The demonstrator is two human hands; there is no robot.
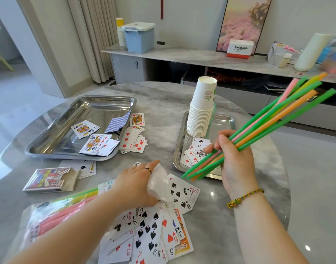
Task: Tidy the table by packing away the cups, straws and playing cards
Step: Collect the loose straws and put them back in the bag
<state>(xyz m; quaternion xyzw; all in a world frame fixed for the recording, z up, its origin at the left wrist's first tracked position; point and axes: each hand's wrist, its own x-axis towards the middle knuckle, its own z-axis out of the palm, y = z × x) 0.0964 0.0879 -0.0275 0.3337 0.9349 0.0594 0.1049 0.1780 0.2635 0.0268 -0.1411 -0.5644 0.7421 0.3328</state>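
Observation:
My right hand [233, 153] grips a bundle of green, pink and orange straws [273, 119], slanting up to the right above the right steel tray [177, 149]. That tray holds a tall stack of white paper cups [201, 109] and a few cards. My left hand [136, 183] holds the open end of a clear plastic straw bag [55, 212], which lies at the near left with more straws inside. Playing cards [153, 229] are spread face up below my left hand. Several more cards lie in and beside the left steel tray [55, 130]. A card box [51, 180] lies left of my left hand.
The round marble table's far edge [153, 86] is bare. Behind it runs a low sideboard [191, 56] carrying a blue storage box [139, 37], a Panasonic box [239, 48], a framed picture and other clutter. Curtains hang at the far left.

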